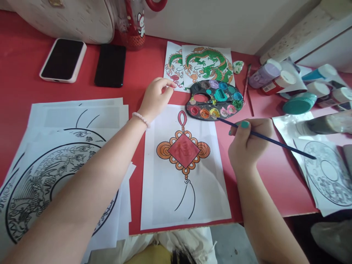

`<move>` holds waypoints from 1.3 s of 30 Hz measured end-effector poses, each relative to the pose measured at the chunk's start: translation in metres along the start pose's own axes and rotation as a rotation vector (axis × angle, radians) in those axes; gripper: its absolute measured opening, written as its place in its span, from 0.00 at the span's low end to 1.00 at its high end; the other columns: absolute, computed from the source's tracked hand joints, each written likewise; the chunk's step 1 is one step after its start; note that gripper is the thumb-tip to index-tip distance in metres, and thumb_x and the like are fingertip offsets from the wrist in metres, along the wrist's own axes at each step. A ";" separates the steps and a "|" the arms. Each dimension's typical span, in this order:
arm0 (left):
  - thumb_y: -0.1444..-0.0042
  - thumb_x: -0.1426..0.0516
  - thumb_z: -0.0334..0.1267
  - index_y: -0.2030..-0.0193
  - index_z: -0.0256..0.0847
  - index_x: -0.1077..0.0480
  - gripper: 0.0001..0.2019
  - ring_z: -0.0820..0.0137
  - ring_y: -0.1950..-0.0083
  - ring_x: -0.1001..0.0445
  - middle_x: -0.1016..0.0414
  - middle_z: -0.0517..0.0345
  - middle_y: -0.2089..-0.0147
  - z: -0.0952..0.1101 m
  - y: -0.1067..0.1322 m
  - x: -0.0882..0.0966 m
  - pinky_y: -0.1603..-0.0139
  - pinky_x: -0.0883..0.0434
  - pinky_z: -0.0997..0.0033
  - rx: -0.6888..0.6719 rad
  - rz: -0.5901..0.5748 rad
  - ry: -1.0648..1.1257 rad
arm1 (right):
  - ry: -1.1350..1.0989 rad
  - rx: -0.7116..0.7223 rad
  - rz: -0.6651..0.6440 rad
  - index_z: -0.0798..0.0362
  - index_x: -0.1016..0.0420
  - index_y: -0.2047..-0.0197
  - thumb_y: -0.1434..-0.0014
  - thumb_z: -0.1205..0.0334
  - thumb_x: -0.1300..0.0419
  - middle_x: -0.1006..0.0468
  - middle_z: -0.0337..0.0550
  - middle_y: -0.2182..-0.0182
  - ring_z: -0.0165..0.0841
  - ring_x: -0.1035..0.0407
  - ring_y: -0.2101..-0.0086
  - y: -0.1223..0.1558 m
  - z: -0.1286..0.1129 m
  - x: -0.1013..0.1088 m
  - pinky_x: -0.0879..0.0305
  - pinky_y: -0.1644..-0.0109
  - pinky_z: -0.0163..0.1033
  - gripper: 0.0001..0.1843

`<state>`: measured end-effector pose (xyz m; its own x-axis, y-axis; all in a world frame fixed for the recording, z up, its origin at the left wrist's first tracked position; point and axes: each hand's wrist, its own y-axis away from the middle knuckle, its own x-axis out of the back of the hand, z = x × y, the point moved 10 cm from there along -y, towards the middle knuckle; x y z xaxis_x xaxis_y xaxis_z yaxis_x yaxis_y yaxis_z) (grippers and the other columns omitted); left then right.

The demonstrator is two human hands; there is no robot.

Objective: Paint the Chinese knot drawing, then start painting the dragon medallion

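Left forearm (pixel 88 179) nearest; left hand (pixel 156 95) empty, half-curled. My right hand (pixel 249 143) pinches paintbrush (pixel 279 142), tip at palette (pixel 208 105): loading, I judge. Knot picture (pixel 183 150) lies at front edge of counter (pixel 266 179); next move wants steadiness.

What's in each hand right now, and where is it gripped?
The right hand holds the paintbrush by its handle, nearer the painting tip than the far end. Nothing shows held in the left hand.

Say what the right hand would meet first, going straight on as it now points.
Probably the black, rounded paint palette: the dark-blue paintbrush in the right hand overlaps its lower edge, though contact is unclear.
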<state>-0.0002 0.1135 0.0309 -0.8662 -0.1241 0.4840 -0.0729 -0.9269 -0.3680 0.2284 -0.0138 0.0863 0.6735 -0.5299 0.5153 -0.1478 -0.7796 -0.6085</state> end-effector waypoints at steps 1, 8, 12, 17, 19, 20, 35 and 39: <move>0.44 0.50 0.31 0.65 0.43 0.29 0.09 0.68 0.51 0.29 0.24 0.57 0.57 0.000 0.000 0.000 0.45 0.33 0.66 0.001 0.000 0.000 | 0.029 -0.003 -0.014 0.51 0.40 0.70 0.37 0.57 0.50 0.35 0.36 0.80 0.29 0.39 0.78 -0.001 0.003 -0.002 0.44 0.73 0.39 0.11; 0.43 0.50 0.33 0.65 0.44 0.29 0.09 0.65 0.52 0.28 0.25 0.57 0.57 0.002 0.000 0.001 0.45 0.33 0.64 0.001 -0.003 -0.012 | 0.024 0.007 -0.067 0.49 0.39 0.70 0.38 0.56 0.48 0.36 0.37 0.78 0.29 0.42 0.78 0.001 0.011 -0.009 0.48 0.74 0.39 0.10; 0.43 0.50 0.33 0.65 0.44 0.29 0.09 0.65 0.51 0.29 0.25 0.58 0.58 0.002 0.000 0.000 0.46 0.33 0.64 -0.007 -0.005 -0.025 | 0.040 0.011 -0.062 0.49 0.38 0.69 0.38 0.55 0.48 0.36 0.37 0.77 0.29 0.42 0.78 0.002 0.012 -0.008 0.46 0.74 0.38 0.10; 0.42 0.50 0.33 0.66 0.45 0.29 0.08 0.64 0.51 0.29 0.24 0.58 0.58 0.001 -0.001 0.000 0.46 0.33 0.64 -0.012 -0.004 -0.026 | 0.009 -0.025 -0.026 0.50 0.38 0.71 0.39 0.56 0.46 0.36 0.36 0.80 0.29 0.40 0.79 0.001 0.011 -0.003 0.46 0.74 0.39 0.10; 0.42 0.50 0.33 0.66 0.45 0.29 0.09 0.65 0.51 0.29 0.24 0.59 0.58 0.001 -0.001 0.001 0.47 0.33 0.65 -0.006 -0.003 -0.024 | -0.090 -0.060 0.028 0.50 0.36 0.70 0.38 0.55 0.48 0.36 0.36 0.81 0.29 0.38 0.79 0.001 0.009 0.004 0.44 0.74 0.38 0.11; 0.43 0.50 0.33 0.66 0.45 0.29 0.09 0.65 0.51 0.29 0.24 0.59 0.58 0.000 -0.001 0.001 0.47 0.33 0.65 -0.003 -0.001 -0.023 | -0.170 -0.082 0.038 0.50 0.35 0.69 0.37 0.54 0.49 0.35 0.36 0.81 0.29 0.37 0.80 0.000 0.008 0.005 0.43 0.75 0.38 0.12; 0.44 0.50 0.30 0.66 0.43 0.29 0.09 0.67 0.53 0.29 0.24 0.58 0.59 0.002 0.000 0.001 0.49 0.33 0.68 0.018 0.003 -0.020 | -0.396 0.026 -0.329 0.51 0.44 0.76 0.40 0.63 0.45 0.41 0.32 0.84 0.23 0.44 0.83 0.031 -0.041 -0.025 0.48 0.81 0.32 0.14; 0.45 0.50 0.30 0.68 0.42 0.29 0.09 0.68 0.55 0.29 0.24 0.58 0.59 0.002 0.000 0.002 0.50 0.33 0.70 0.028 0.012 -0.011 | -0.338 0.089 -0.367 0.51 0.45 0.76 0.40 0.67 0.47 0.42 0.31 0.84 0.23 0.44 0.83 0.033 -0.050 -0.029 0.48 0.80 0.32 0.14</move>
<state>-0.0011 0.1131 0.0334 -0.8612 -0.1391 0.4888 -0.0487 -0.9347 -0.3520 0.1673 -0.0404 0.0816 0.8686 -0.0774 0.4894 0.1947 -0.8549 -0.4809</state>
